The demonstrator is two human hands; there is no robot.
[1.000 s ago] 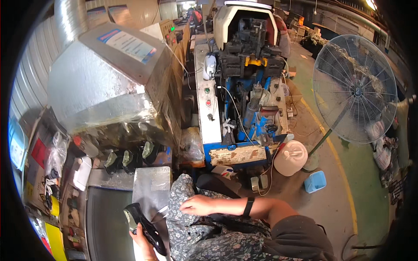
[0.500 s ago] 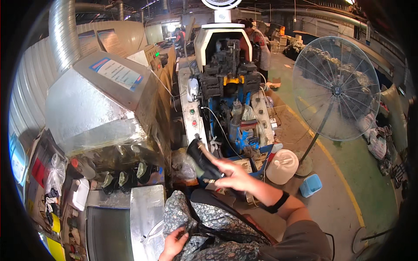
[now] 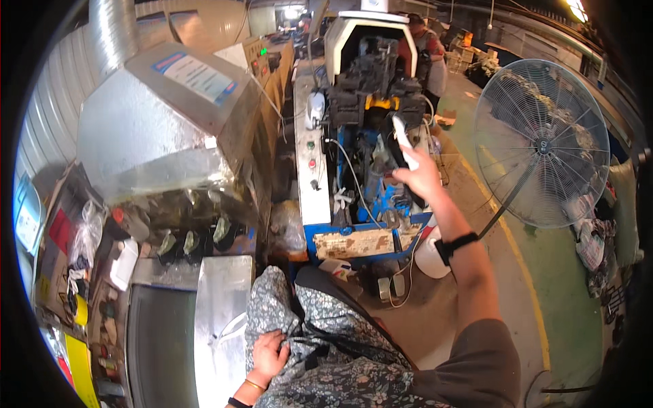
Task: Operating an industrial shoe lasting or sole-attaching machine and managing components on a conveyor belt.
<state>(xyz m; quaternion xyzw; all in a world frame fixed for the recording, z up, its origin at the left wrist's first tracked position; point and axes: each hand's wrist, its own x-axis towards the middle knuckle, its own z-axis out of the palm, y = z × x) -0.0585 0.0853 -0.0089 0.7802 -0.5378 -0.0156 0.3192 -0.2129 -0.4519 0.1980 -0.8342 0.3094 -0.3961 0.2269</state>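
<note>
My right hand (image 3: 423, 175) is stretched out to the front of the machine (image 3: 374, 95), closed on a long shoe piece (image 3: 408, 144) that shows a white face with some black beside it. The piece stands roughly upright just below the yellow part of the machine head; its far side is hidden. Down on my lap, my left hand (image 3: 270, 353) lies on the dark floral cloth (image 3: 326, 333), fingers loosely extended and holding nothing. Several black shoe pieces with pale inner parts (image 3: 222, 230) sit under the metal hood (image 3: 156, 129) to the left.
A large standing fan (image 3: 543, 146) is at the right, with a white plastic jug (image 3: 430, 255) near the machine's base. White panels with buttons (image 3: 313, 163) flank the machine. A dark belt (image 3: 160, 340) and metal plate (image 3: 221, 306) lie left of my knees. Another person (image 3: 430, 54) stands behind the machine.
My right hand has carried the shoe piece forward and right, up to the machine, turning its white face into view. The view has shifted. My left hand stays on my lap.
</note>
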